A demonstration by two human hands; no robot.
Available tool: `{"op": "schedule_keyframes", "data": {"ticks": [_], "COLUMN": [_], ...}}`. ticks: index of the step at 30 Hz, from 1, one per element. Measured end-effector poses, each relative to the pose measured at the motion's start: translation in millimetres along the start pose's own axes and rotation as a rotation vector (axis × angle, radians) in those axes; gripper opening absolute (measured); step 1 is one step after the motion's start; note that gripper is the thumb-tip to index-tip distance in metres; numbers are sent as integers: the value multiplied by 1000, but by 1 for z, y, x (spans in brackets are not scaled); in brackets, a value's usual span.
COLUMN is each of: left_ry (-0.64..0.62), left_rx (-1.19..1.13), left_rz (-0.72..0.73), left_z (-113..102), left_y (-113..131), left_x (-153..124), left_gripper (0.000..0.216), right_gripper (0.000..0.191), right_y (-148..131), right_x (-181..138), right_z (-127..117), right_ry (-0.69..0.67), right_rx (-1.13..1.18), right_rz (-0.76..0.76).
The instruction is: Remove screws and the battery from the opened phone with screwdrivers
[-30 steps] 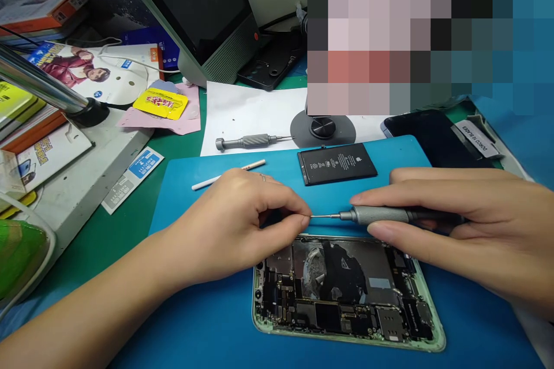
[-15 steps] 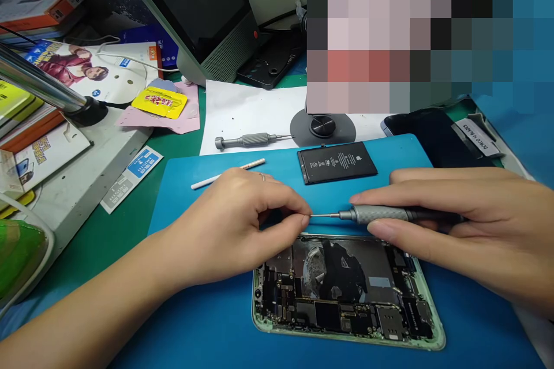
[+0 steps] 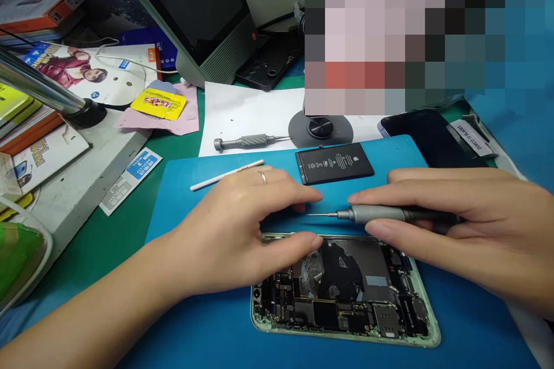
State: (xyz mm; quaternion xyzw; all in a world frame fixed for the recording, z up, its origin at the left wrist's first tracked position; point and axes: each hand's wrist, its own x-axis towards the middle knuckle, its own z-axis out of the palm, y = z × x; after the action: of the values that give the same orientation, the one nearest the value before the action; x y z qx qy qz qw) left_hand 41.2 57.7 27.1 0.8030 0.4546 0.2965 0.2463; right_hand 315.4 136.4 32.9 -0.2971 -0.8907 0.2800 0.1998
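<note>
A grey precision screwdriver (image 3: 376, 214) lies level in my right hand (image 3: 467, 230), its thin tip pointing left. My left hand (image 3: 242, 225) is beside the tip with thumb and forefinger spread apart, touching nothing that I can make out. Below both hands is an opened phone (image 3: 346, 294) on the blue mat (image 3: 194, 328), its circuit board, metal plate and torn black patch showing. The left thumb hangs over the phone's upper edge. Beyond the hands, a black phone battery (image 3: 335, 163) rests on the mat. A white stick (image 3: 216, 177) lies behind my left hand, partly covered by it.
A second screwdriver (image 3: 251, 141) lies on white paper (image 3: 225, 104) near a round grey stand base (image 3: 298, 130). Back right are a dark phone screen (image 3: 419, 135) and a blade box (image 3: 471, 138). A monitor (image 3: 190, 6) stands behind; books and a lamp post (image 3: 38, 83) are left.
My left thumb and forefinger have parted from the screwdriver's tip, leaving the tip bare. My right hand holds the screwdriver much as before.
</note>
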Motion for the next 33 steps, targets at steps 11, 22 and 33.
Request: {"op": "schedule_keyframes", "data": {"ticks": [11,22,33], "left_ry": [175,187,192], "left_rx": [363,390,338], "left_rz": [255,264,238], "left_z": [7,11,12], "left_y": [9,12,12], "left_x": [0,5,4], "left_gripper": [21,16,14], "right_gripper": [12,10,8], "right_y": [-17,-33,-33], "right_x": [-3,-3,-6], "right_z": [7,10,10], "right_ry": [71,111,133], "right_rx": [-60,-219,-245], "right_rz": [-133,-267,-249]}}
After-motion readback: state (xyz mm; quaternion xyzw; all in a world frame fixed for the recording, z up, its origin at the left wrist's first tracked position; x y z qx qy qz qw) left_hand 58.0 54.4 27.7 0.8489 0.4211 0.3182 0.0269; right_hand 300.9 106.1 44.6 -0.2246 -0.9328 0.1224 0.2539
